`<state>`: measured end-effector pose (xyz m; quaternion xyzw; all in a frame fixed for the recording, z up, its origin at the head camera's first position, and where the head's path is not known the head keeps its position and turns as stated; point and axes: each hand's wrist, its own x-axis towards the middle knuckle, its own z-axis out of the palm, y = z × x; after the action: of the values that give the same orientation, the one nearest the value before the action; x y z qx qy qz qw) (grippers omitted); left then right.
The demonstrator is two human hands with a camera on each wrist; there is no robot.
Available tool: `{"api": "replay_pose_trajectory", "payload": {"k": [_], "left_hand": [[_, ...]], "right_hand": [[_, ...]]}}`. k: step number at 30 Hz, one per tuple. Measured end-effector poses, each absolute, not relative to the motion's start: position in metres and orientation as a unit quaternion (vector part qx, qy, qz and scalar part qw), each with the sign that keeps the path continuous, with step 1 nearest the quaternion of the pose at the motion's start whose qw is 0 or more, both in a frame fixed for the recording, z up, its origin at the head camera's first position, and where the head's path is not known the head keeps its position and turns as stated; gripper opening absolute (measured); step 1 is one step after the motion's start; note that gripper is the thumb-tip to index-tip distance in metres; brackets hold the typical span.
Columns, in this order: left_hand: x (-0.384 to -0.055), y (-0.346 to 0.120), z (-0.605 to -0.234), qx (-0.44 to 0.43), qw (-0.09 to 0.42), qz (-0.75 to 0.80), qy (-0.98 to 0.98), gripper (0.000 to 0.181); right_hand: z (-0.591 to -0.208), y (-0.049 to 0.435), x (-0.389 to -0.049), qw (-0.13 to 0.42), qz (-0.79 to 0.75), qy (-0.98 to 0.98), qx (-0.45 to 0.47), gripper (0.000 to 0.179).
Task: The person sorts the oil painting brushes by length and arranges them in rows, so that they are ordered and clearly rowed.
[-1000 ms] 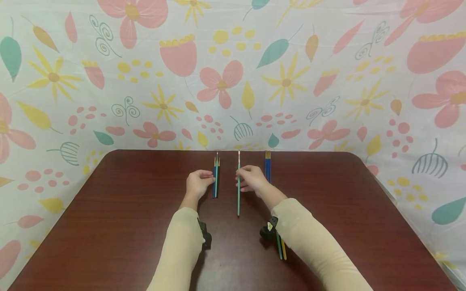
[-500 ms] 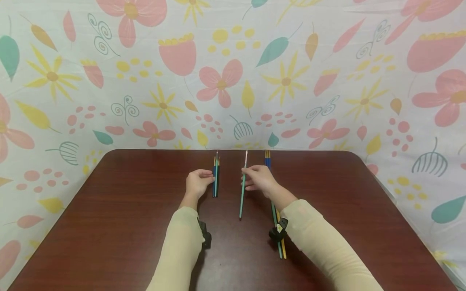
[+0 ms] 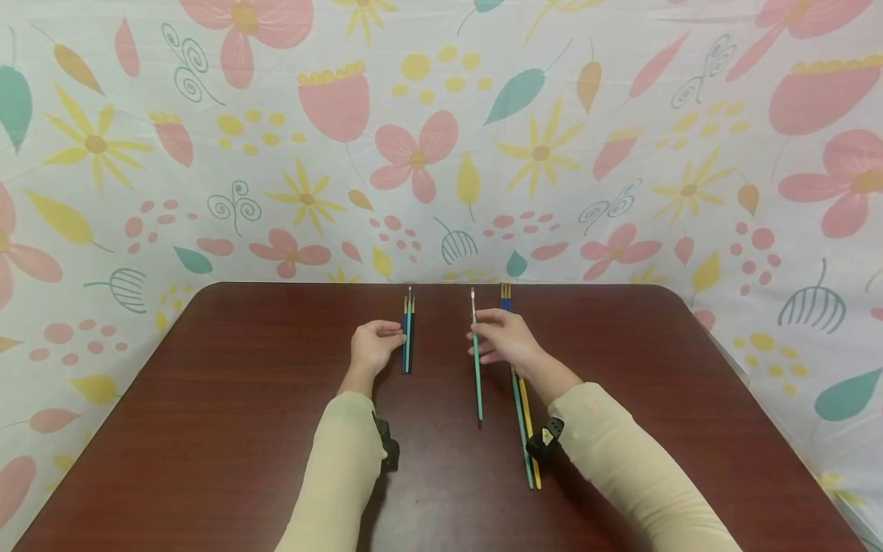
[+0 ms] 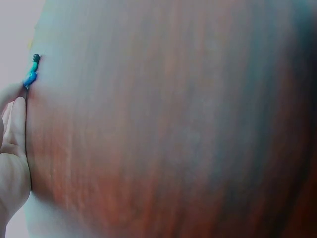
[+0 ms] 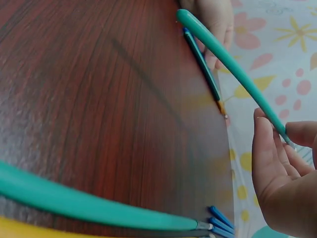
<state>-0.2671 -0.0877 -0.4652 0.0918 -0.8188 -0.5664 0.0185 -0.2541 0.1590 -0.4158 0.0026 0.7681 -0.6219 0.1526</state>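
Note:
My right hand (image 3: 509, 337) pinches a turquoise paintbrush (image 3: 477, 383) between thumb and fingers, bristles toward the wall. In the right wrist view this paintbrush (image 5: 233, 69) is raised off the table, its shadow lying below. On the left, my left hand (image 3: 373, 346) rests beside a small row of paintbrushes, fingertips touching the blue paintbrush (image 3: 404, 359). A turquoise paintbrush (image 3: 409, 326) and a dark paintbrush (image 3: 413, 330) lie alongside it. The left wrist view shows only the handle ends (image 4: 32, 72) of this row, by the thumb.
Several blue paintbrushes (image 3: 507, 300) lie at the far edge, partly behind my right hand. Nearer, a long turquoise paintbrush (image 3: 521, 433) and a yellow paintbrush (image 3: 530, 433) lie side by side under the right forearm. The brown table (image 3: 228, 399) meets a floral cloth (image 3: 331, 184) behind.
My right hand has moved right with the turquoise paintbrush, from the middle toward the blue paintbrushes. The brush's tilt has shifted. My left hand stays by its row.

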Motion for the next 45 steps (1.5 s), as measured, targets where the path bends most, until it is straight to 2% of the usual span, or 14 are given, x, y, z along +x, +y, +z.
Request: {"api": "replay_pose_trajectory", "payload": {"k": [14,45], "left_hand": [[-0.271,-0.089,-0.468,0.091,0.021,-0.569,-0.817,0.022],[-0.271,-0.089,-0.471,0.085,0.018,-0.569,-0.818,0.022]], "right_hand": [[-0.411,0.177,-0.25,0.167,-0.618,0.768,0.01,0.048],[-0.421,0.225,-0.231,0.136,-0.621,0.772,0.011,0.048]]}}
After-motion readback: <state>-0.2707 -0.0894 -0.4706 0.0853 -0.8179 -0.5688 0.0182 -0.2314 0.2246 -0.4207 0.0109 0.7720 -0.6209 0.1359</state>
